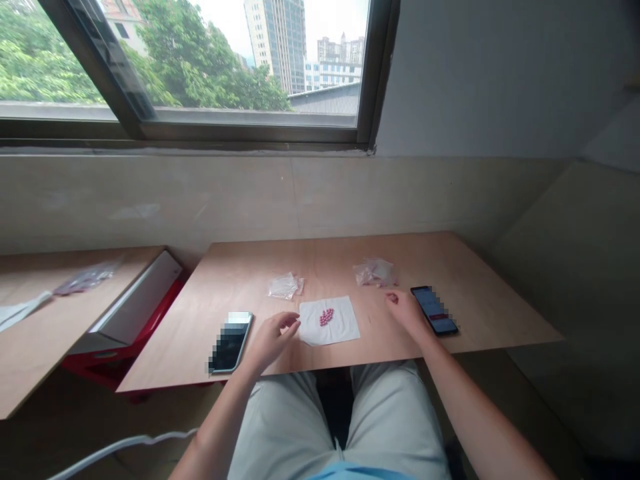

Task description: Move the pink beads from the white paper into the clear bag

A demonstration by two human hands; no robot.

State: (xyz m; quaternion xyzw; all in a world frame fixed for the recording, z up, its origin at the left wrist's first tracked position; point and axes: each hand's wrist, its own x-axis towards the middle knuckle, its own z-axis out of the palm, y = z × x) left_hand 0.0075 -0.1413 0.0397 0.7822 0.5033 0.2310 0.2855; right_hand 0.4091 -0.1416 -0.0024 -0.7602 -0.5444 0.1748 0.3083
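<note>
A white cloth point(309, 333) lies flat near the table's front edge, with a small cluster of shiny pink beads point(326, 317) in its middle. At the cloth's left edge is my left hand point(274, 338), its fingers loosely curved and apart, holding nothing I can see. My right hand point(407, 312) is to the right of the cloth, fingers curled around small pink beads that partly show at the fingertips. Just beyond it rests a clear plastic bag point(375, 272) with pinkish contents. Another clear bag point(285, 285) lies behind the cloth.
A phone point(233, 341) lies left of my left hand, and a second phone point(434, 311) lies beside my right wrist. The wooden table point(240, 263) stands before a wall and window. Across a gap, a second table point(30, 353) carries plastic packaging point(90, 277).
</note>
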